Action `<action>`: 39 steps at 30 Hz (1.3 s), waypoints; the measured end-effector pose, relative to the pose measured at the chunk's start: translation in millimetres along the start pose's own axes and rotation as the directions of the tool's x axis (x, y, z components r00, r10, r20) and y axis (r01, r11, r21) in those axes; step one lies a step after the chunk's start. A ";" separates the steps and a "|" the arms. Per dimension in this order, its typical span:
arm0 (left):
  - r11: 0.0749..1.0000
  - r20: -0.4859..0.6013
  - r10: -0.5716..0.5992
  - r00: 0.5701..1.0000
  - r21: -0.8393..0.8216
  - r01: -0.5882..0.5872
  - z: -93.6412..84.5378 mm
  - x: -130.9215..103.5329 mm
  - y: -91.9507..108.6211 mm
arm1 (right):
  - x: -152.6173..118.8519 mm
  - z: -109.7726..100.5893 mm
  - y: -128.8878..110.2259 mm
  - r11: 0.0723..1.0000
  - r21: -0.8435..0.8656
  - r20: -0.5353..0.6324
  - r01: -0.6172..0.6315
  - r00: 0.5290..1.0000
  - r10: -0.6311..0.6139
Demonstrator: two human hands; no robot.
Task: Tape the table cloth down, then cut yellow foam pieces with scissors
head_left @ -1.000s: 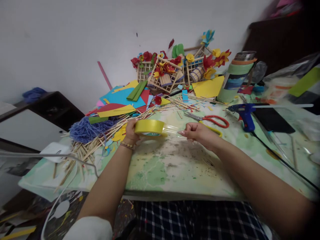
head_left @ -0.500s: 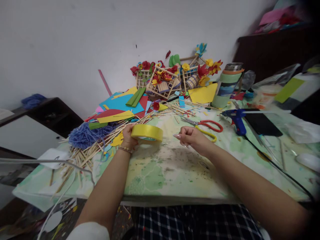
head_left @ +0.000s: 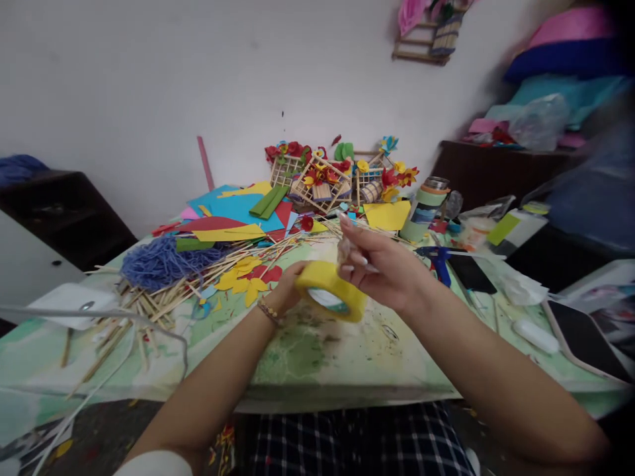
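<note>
My left hand (head_left: 290, 287) is closed around the near-left edge of a roll of yellow adhesive tape (head_left: 354, 301). The roll is tilted above the table, and its inner core shows a white and green label. At its upper right edge is my right hand (head_left: 380, 264), palm turned partly up, fingers curled and pinched. A clear, shiny bit that looks like the end of the tape shows among these fingertips, partly hidden. Behind the right wrist lies a blue glue gun (head_left: 439, 263). The red and yellow-handled scissors are covered by my right hand and forearm.
Blue-purple yarn (head_left: 161, 263) and wooden sticks (head_left: 112, 340) lie at the left, with yellow paper petals (head_left: 248, 287) nearer. Stick frames with paper flowers (head_left: 322, 178) stand against the wall. A green bottle (head_left: 424, 208) and phones (head_left: 588, 340) are at the right. A grey cable (head_left: 159, 327) crosses the left.
The roll has moved right and tilted, its label now showing. My right hand has risen and turned up beside it. The camera view has shifted, uncovering more wall and the right side.
</note>
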State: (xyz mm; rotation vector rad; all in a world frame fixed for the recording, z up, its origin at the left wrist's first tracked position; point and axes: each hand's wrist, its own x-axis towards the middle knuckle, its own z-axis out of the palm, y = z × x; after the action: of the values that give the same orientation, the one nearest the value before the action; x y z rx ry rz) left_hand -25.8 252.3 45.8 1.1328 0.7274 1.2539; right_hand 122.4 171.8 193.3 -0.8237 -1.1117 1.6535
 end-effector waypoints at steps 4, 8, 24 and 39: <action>0.999 0.107 0.047 0.993 -0.012 -0.046 -2.0 -3.1 17.2 | -8.6 1.6 23.6 1.000 0.012 -0.118 -0.024 0.993 0.026; 0.963 0.316 0.219 0.923 0.083 -0.257 -5.6 -20.9 49.4 | -16.1 -3.9 36.1 0.998 0.047 -0.250 0.048 0.968 -0.034; 0.478 0.231 0.357 0.905 0.787 -0.390 94.9 -110.7 51.4 | -61.6 -7.3 33.4 0.986 -0.133 -0.289 0.099 0.948 -0.134; 0.632 0.271 0.246 0.931 0.683 -0.366 84.5 -126.8 68.9 | -145.8 -38.7 -4.0 0.983 -0.158 -0.011 -0.088 0.996 0.088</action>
State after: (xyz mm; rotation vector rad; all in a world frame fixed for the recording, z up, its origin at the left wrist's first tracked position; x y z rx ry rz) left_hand 0.1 103.9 118.5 2.0713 0.9828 1.1500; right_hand 205.4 46.0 186.7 -0.9907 -1.2316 1.6500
